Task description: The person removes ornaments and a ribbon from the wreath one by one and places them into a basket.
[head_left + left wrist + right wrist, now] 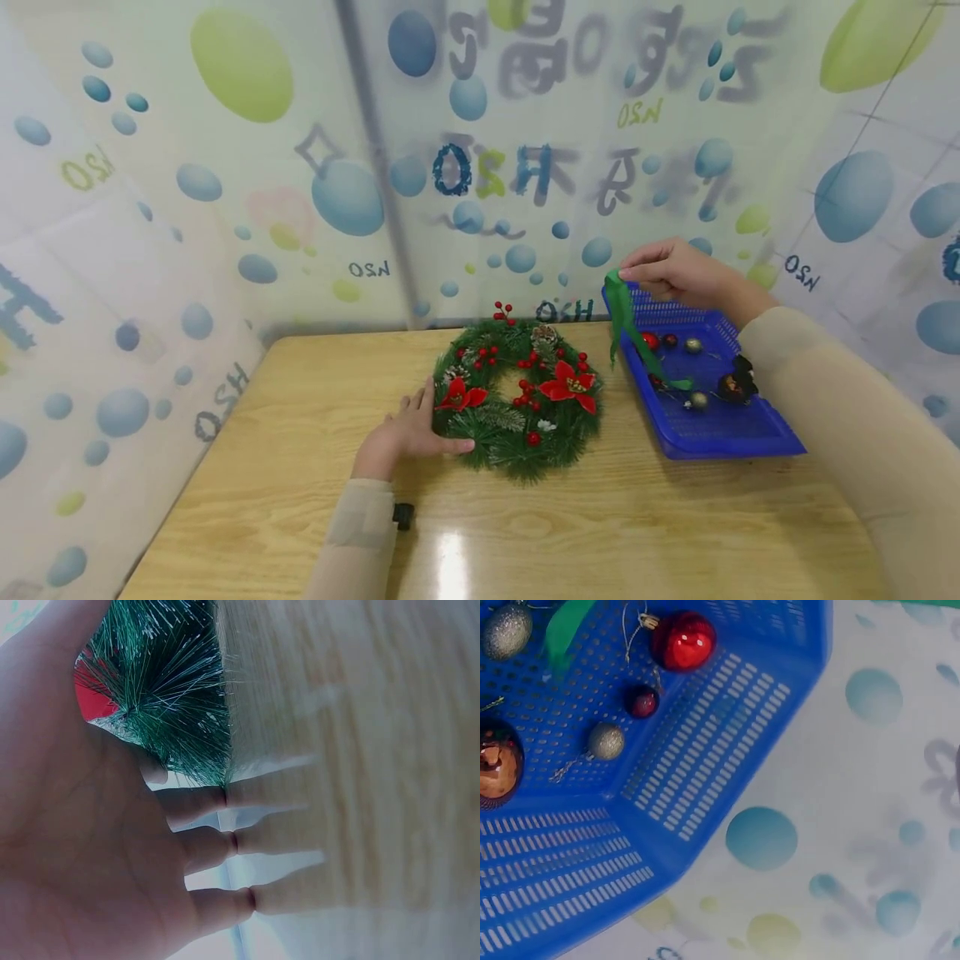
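A green wreath point(495, 454) with red poinsettias, red berries and pinecones lies flat on the wooden table. At its left edge my left hand point(408, 435) is spread, thumb over the needles; in the left wrist view the fingertips point(217, 909) touch the tabletop beside the greenery. My right hand point(678, 271) pinches a green ribbon point(619, 307) between thumb and fingertips above the blue basket point(731, 447). The ribbon's two tails hang down, one reaching into the basket. The right wrist view leaves that hand out but catches part of the ribbon point(564, 630).
Inside the basket are a shiny red bauble point(684, 641), small gold and dark red baubles, and a larger copper one point(496, 765). A patterned curtain point(480, 242) stands close behind the table point(300, 433). A black piece point(402, 516) sits at my left wrist.
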`<state>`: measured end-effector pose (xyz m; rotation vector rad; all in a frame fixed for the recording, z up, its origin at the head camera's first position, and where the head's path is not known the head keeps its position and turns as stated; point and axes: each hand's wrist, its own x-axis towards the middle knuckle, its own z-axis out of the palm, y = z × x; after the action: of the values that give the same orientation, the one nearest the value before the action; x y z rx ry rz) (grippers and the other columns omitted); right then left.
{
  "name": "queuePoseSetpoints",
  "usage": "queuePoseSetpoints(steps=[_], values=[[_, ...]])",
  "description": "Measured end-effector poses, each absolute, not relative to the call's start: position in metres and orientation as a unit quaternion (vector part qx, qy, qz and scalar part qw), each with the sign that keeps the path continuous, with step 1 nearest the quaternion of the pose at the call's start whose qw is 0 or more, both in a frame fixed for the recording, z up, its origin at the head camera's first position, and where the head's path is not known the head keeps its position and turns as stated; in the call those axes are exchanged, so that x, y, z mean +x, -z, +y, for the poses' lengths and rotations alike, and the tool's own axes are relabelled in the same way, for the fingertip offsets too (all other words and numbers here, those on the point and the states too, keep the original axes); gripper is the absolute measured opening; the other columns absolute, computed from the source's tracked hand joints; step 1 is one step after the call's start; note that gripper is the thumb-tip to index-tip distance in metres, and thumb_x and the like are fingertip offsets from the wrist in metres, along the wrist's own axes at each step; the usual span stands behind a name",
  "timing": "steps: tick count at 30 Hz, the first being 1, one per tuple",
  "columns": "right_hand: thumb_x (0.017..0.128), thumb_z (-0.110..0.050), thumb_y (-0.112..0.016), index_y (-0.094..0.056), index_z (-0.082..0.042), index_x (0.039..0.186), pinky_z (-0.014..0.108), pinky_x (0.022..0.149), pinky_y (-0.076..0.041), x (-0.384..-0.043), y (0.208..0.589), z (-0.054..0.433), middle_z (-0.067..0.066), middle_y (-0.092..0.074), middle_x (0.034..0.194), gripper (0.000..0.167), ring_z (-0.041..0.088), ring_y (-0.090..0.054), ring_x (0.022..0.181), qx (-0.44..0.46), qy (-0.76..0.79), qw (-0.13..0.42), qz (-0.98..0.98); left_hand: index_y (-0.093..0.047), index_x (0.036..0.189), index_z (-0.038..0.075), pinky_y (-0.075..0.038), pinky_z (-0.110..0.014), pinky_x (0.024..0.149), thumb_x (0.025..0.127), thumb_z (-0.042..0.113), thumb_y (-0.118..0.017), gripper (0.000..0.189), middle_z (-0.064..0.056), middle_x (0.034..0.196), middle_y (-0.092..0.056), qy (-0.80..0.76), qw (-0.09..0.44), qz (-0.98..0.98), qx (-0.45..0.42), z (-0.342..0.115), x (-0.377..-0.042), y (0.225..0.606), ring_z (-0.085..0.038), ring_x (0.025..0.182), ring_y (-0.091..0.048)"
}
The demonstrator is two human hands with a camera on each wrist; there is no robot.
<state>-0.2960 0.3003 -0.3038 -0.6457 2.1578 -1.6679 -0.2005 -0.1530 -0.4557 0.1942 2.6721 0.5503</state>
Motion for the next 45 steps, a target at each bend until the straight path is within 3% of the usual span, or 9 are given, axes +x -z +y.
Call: queuePoseSetpoints(steps=[3, 11, 13, 18, 21, 28, 35, 39, 45], values=[[0.112, -0.006, -0.052, -0.085, -0.018, 0.107, 0.042, 0.054, -0.014, -0.295, 0.301, 0.313, -0.001, -0.028, 0.057, 0.035, 0.024, -0.013, 0.053, -0.240, 0.636, 0.169, 0.714, 0.011, 0.171, 0.010, -0.014, -0.079, 0.126, 0.080, 0.081, -0.074, 0.144, -0.023, 0.179, -0.009, -0.200, 0.201, 0.956, 0.069, -0.153, -0.200, 0.456, -0.053, 0.164, -0.008], [0.114, 0.000, -0.037, -0.084, -0.009, 0.111, 0.034, 0.051, -0.007, -0.290, 0.297, 0.347, 0.006, -0.015, 0.066, 0.048, 0.020, -0.007, 0.054, -0.286, 0.731, 0.157, 0.600, 0.010, 0.171, 0.011, -0.015, -0.078, 0.127, 0.080, 0.082, -0.074, 0.143, -0.021, 0.180, -0.008, -0.203, 0.201, 0.956, 0.067, -0.154, -0.201, 0.458, -0.051, 0.165, -0.007], [0.115, -0.001, -0.032, -0.082, -0.007, 0.101, 0.032, 0.051, -0.007, -0.289, 0.295, 0.357, 0.005, -0.014, 0.067, 0.053, 0.018, -0.007, 0.054, -0.297, 0.745, 0.153, 0.578, 0.010, 0.171, 0.011, -0.015, -0.077, 0.127, 0.080, 0.083, -0.073, 0.143, -0.020, 0.180, -0.008, -0.202, 0.200, 0.956, 0.067, -0.154, -0.201, 0.459, -0.051, 0.165, -0.007], [0.115, -0.001, -0.027, -0.077, -0.004, 0.096, 0.030, 0.051, -0.006, -0.281, 0.293, 0.381, 0.000, -0.012, 0.069, 0.054, 0.015, -0.009, 0.054, -0.307, 0.769, 0.123, 0.547, 0.010, 0.171, 0.011, -0.014, -0.077, 0.127, 0.080, 0.082, -0.074, 0.143, -0.021, 0.180, -0.008, -0.201, 0.202, 0.956, 0.068, -0.154, -0.201, 0.458, -0.051, 0.165, -0.006], [0.115, -0.001, -0.026, -0.077, 0.001, 0.102, 0.029, 0.052, -0.007, -0.278, 0.292, 0.393, 0.000, -0.013, 0.069, 0.053, 0.015, -0.010, 0.055, -0.309, 0.785, 0.112, 0.525, 0.010, 0.171, 0.010, -0.015, -0.078, 0.127, 0.080, 0.081, -0.074, 0.143, -0.022, 0.179, -0.009, -0.202, 0.201, 0.956, 0.069, -0.154, -0.201, 0.457, -0.052, 0.165, -0.007], [0.114, 0.002, -0.020, -0.065, 0.003, 0.084, 0.028, 0.052, -0.008, -0.275, 0.294, 0.419, -0.001, -0.013, 0.068, 0.054, 0.014, -0.010, 0.054, -0.316, 0.800, 0.124, 0.494, 0.010, 0.171, 0.010, -0.014, -0.078, 0.127, 0.080, 0.081, -0.074, 0.143, -0.022, 0.180, -0.009, -0.204, 0.203, 0.955, 0.068, -0.153, -0.201, 0.456, -0.052, 0.165, -0.007], [0.114, 0.003, -0.019, -0.077, 0.007, 0.108, 0.031, 0.054, -0.008, -0.269, 0.308, 0.443, 0.003, -0.012, 0.067, 0.059, 0.017, -0.007, 0.055, -0.287, 0.785, 0.180, 0.519, 0.010, 0.171, 0.010, -0.013, -0.077, 0.128, 0.080, 0.082, -0.074, 0.143, -0.022, 0.180, -0.008, -0.200, 0.204, 0.956, 0.066, -0.154, -0.202, 0.457, -0.051, 0.165, -0.006], [0.115, 0.001, -0.028, -0.081, -0.003, 0.118, 0.035, 0.056, -0.009, -0.264, 0.322, 0.451, 0.008, -0.012, 0.070, 0.054, 0.022, -0.005, 0.056, -0.237, 0.746, 0.171, 0.599, 0.010, 0.171, 0.011, -0.013, -0.076, 0.128, 0.080, 0.081, -0.074, 0.143, -0.021, 0.180, -0.008, -0.205, 0.204, 0.955, 0.066, -0.154, -0.202, 0.456, -0.051, 0.165, -0.005], [0.115, -0.001, -0.035, -0.083, -0.015, 0.118, 0.041, 0.055, -0.011, -0.265, 0.339, 0.454, 0.009, -0.019, 0.072, 0.050, 0.028, -0.005, 0.057, -0.209, 0.662, 0.175, 0.698, 0.010, 0.171, 0.011, -0.013, -0.075, 0.129, 0.080, 0.082, -0.074, 0.143, -0.021, 0.180, -0.008, -0.206, 0.206, 0.954, 0.065, -0.155, -0.200, 0.456, -0.050, 0.165, -0.005]])
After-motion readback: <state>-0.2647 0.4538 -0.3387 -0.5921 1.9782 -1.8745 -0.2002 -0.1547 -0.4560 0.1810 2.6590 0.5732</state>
